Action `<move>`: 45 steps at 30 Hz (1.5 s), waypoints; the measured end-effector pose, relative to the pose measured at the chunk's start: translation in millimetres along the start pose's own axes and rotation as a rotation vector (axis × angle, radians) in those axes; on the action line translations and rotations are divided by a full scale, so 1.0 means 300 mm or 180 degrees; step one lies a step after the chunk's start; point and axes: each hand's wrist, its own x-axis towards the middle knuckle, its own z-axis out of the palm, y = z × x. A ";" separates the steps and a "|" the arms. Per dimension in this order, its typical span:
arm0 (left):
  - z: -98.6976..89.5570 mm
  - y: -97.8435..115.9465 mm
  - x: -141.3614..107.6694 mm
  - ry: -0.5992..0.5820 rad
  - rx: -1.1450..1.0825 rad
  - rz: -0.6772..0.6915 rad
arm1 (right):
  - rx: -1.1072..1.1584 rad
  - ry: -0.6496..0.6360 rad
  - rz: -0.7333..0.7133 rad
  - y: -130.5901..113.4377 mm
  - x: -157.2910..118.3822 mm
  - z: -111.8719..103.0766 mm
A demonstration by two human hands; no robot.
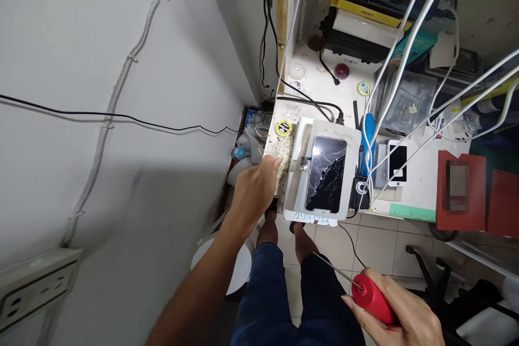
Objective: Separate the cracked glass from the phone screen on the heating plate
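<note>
My right hand [405, 308], low at the right, is closed around a red-handled tool [375, 297] with a long thin metal shaft. The shaft points up and left, clear of the bench. At the bench's left edge my left hand [255, 186] is closed, its thumb on a pale speckled pad [285, 151]; the other fingers are hidden. Just right of it, a phone screen [326, 173] with cracked, wrinkled glass lies on a flat grey plate [352, 173] atop a white device [290, 203]. A short flex cable [305, 164] sticks out from the screen's left side.
A round yellow-rimmed tin [284, 128] sits behind the pad. Right of the plate are a blue-handled tool [368, 132], a small black box [360, 193] and a white phone [397, 163]. White cables [399, 70] hang across the bench. Boxes [365, 27] are stacked behind.
</note>
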 end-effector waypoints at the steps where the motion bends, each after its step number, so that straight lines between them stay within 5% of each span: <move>1: 0.001 0.003 0.004 -0.0019 0.0079 0.0034 | 0.0025 0.0036 0.0004 -0.006 0.006 0.002; 26: 0.023 -0.027 0.024 0.0164 0.0337 0.1008 | -0.0087 0.0263 0.0479 -0.015 0.071 0.051; 36: 0.024 -0.035 0.027 0.0657 -0.0103 0.1178 | -0.0128 0.0240 0.0593 -0.025 0.084 0.083; 42: -0.049 0.019 -0.002 0.0992 -0.0636 0.1469 | -0.0188 0.0177 0.0613 -0.026 0.091 0.094; 45: -0.090 0.055 -0.019 0.0731 -0.0952 0.1963 | -0.0222 0.0194 0.0622 -0.028 0.091 0.095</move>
